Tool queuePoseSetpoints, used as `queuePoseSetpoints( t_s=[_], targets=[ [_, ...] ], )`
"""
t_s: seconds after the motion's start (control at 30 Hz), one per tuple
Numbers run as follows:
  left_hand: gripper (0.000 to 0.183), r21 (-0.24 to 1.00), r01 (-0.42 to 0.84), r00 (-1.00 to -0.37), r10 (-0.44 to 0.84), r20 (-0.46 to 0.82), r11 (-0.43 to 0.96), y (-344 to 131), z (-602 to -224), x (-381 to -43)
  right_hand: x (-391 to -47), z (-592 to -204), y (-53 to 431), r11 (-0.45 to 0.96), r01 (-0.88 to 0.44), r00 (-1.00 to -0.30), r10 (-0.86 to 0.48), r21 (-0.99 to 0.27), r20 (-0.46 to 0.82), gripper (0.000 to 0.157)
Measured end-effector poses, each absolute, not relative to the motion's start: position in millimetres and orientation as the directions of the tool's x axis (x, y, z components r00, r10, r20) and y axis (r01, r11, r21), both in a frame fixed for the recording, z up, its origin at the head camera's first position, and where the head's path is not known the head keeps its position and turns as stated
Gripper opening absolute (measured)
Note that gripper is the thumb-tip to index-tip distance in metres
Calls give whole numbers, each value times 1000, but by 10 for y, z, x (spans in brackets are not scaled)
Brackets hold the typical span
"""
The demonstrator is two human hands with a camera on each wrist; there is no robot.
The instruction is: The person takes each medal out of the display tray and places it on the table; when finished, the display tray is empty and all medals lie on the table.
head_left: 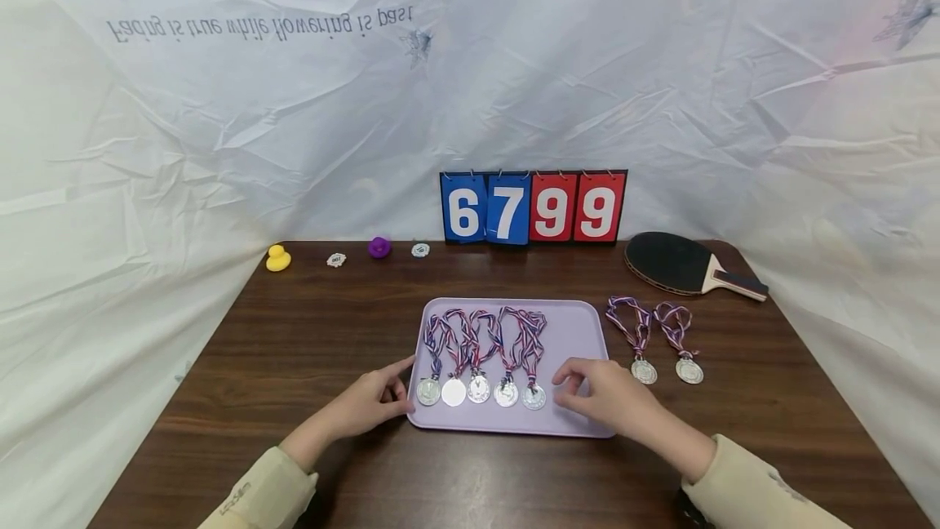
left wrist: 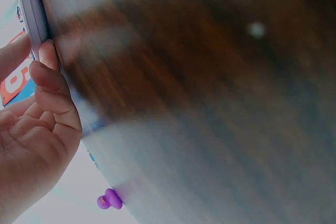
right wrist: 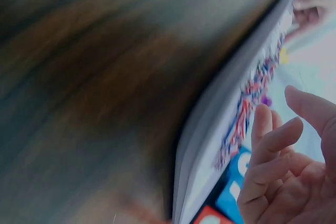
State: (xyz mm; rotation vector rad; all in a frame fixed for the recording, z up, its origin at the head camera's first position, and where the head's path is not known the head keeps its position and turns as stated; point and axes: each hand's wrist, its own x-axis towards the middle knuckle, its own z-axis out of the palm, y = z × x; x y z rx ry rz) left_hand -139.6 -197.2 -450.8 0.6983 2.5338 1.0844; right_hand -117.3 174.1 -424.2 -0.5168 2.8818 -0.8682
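Five medals [head_left: 479, 388] lay in one tray [head_left: 576, 341], two more medals [head_left: 644, 371] right of it. The left hand [head_left: 370, 402], loosely bent, touched the tray's left rim; the right hand [head_left: 605, 393], empty, fingers relaxed, hovered over its right part. Beyond the tray were one scoreboard [head_left: 534, 208], two toys [head_left: 379, 247], two chips [head_left: 336, 260], one paddle [head_left: 670, 263].
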Motion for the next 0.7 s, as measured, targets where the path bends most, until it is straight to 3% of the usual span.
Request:
queuePoseSetpoints(
  t_s=[0.7],
  targets=[
    [67, 736, 342, -833, 551, -51, 585, -1980, -4498, -1391, -1309, -4411, 1455, 831, -255, -948, -315, -494, -40, 32]
  ],
)
